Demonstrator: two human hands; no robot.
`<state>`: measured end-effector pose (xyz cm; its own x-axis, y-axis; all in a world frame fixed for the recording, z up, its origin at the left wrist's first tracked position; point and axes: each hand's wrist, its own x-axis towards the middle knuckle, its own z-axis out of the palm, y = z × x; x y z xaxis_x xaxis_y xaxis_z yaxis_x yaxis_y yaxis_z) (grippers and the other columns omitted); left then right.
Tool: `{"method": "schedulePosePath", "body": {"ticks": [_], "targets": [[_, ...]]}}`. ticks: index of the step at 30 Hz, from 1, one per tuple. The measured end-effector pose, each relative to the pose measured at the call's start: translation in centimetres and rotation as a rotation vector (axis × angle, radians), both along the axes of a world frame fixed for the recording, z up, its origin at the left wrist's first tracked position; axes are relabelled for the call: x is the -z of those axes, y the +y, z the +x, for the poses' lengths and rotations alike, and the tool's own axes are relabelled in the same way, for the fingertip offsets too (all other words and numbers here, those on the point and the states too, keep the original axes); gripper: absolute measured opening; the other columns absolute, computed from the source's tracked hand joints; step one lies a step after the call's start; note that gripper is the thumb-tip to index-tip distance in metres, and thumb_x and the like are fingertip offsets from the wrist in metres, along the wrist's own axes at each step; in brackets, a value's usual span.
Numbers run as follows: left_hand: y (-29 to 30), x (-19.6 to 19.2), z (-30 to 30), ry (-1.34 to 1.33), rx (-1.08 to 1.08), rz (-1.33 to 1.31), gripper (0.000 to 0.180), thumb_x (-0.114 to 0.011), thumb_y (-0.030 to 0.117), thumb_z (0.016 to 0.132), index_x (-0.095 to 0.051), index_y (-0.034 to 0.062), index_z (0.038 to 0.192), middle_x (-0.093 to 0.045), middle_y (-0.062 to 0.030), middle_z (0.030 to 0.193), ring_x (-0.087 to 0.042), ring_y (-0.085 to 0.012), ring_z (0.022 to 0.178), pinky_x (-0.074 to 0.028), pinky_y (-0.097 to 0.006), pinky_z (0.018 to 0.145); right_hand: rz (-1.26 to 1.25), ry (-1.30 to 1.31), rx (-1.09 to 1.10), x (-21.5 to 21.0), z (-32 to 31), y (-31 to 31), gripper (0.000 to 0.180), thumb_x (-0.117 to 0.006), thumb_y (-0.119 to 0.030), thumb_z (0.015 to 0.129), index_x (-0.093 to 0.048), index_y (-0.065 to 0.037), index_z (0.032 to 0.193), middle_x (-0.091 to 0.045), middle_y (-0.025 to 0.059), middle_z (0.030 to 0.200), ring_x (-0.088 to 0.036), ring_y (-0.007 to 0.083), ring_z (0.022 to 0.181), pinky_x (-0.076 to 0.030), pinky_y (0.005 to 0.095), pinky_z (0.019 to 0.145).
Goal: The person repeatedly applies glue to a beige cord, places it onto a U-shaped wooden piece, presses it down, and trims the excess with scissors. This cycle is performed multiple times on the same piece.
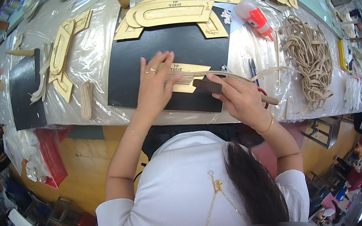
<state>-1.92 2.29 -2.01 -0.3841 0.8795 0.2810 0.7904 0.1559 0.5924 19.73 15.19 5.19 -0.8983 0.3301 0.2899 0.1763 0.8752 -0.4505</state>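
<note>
On a black board (132,64) lies a pale yellow template (189,68), with beige cord strips (181,78) laid side by side along it. My left hand (156,79) rests at the strips' left end, fingers stretched out, the thumb against the cord. In my right hand (243,99) is a flat dark-bladed tool (208,86) with a wooden handle. Its blade lies over the template's lower right edge, and the handle end sticks out below my palm. The cord passes by my right fingertips and runs rightward to a loose tangled pile (310,58).
More yellow templates (171,12) lie at the board's far edge, others (61,51) at left. A white-and-red bottle (254,18) lies at right. A short cord bundle (87,100) sits left of the board. Below the table's left edge stands a red basket (52,154).
</note>
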Motion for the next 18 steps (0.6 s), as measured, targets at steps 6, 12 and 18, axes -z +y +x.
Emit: {"method": "schedulePosePath", "body": {"ticks": [6,12,18], "targets": [[-3.2,-1.3,-3.3,-0.06,-0.186,-0.161,0.051,-0.084,0.035,0.076,-0.072,0.0157,0.122,-0.054,-0.0051,0.124,-0.045,-0.028,0.122,-0.03,-0.044,0.105,0.018,0.022,-0.13,-0.1,-3.5,0.1,0.06,-0.079,-0.011,0.076,-0.064,-0.013,0.135,-0.067,0.006,0.086,-0.065,0.0207,0.069,-0.053,0.0341,0.059],[-3.1,-2.0,-4.5,-0.121,-0.15,-0.29,0.049,-0.089,0.033,0.07,-0.072,0.0177,0.113,-0.052,-0.0037,0.121,-0.045,-0.0266,0.118,-0.03,-0.044,0.103,-0.014,-0.02,-0.113,-0.7,-4.6,0.2,0.046,-0.073,-0.015,0.086,-0.065,-0.013,0.132,-0.065,0.0059,0.082,-0.066,0.0228,0.067,-0.053,0.0349,0.058],[-2.4,-2.2,-4.5,-0.153,-0.179,-0.348,0.047,-0.089,0.032,0.07,-0.072,0.0172,0.112,-0.054,-0.0016,0.115,-0.047,-0.0266,0.116,-0.031,-0.043,0.1,0.121,-0.219,-0.163,0.4,-6.2,0.1,0.052,-0.076,-0.013,0.082,-0.064,-0.014,0.133,-0.063,0.0043,0.076,-0.064,0.0214,0.063,-0.05,0.0342,0.054]]}}
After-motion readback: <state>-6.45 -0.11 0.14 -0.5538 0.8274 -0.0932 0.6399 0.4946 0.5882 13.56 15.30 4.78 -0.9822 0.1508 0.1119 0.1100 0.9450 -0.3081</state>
